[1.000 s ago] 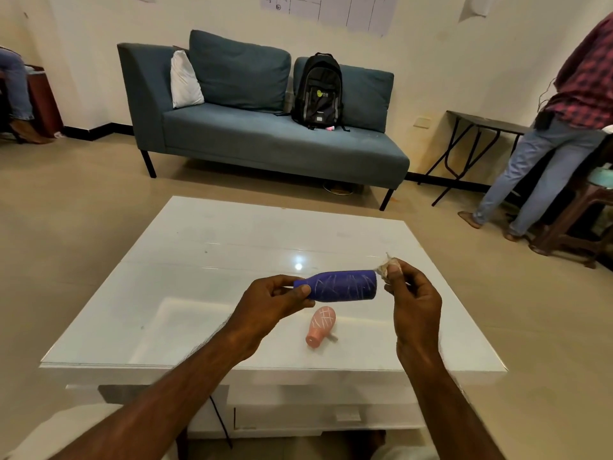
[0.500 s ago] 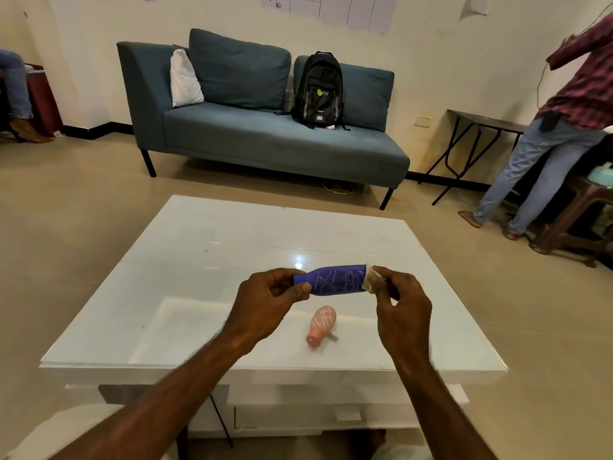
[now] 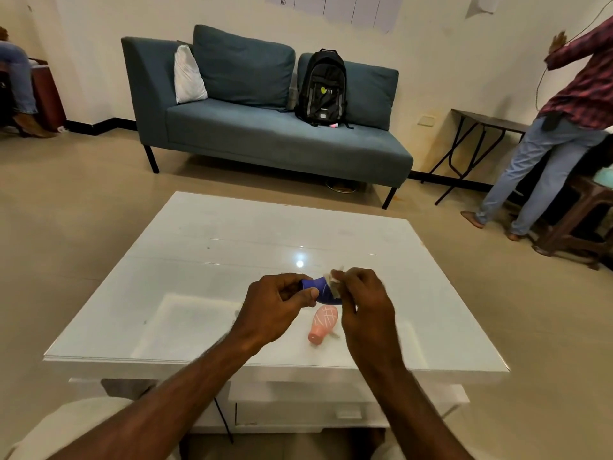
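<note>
A small blue bottle point(image 3: 323, 290) with a matte skin crossed by thin pale lines lies sideways in the air, held between both hands just above the near half of a white table point(image 3: 232, 247). The left hand point(image 3: 275, 303) curls round the bottle's narrow neck end, thumb pressed against it. The right hand point(image 3: 365, 303) covers the wider end, its bent fingers pinching a crumpled, pale, filmy scrap point(image 3: 333, 280) against the bottle. Only a short stretch of the blue body shows between the two hands.

Directly below them a pink bottle point(image 3: 323, 325) of the same rounded, narrow-necked shape, also scored with pale lines, lies on its side on the tabletop. The tabletop is glossy and square, and mirrors a ceiling light.

Farther back stands a blue-grey fabric sofa point(image 3: 265, 134) on thin dark legs. It carries a white cushion point(image 3: 189, 76) and a black backpack point(image 3: 321, 88).
</note>
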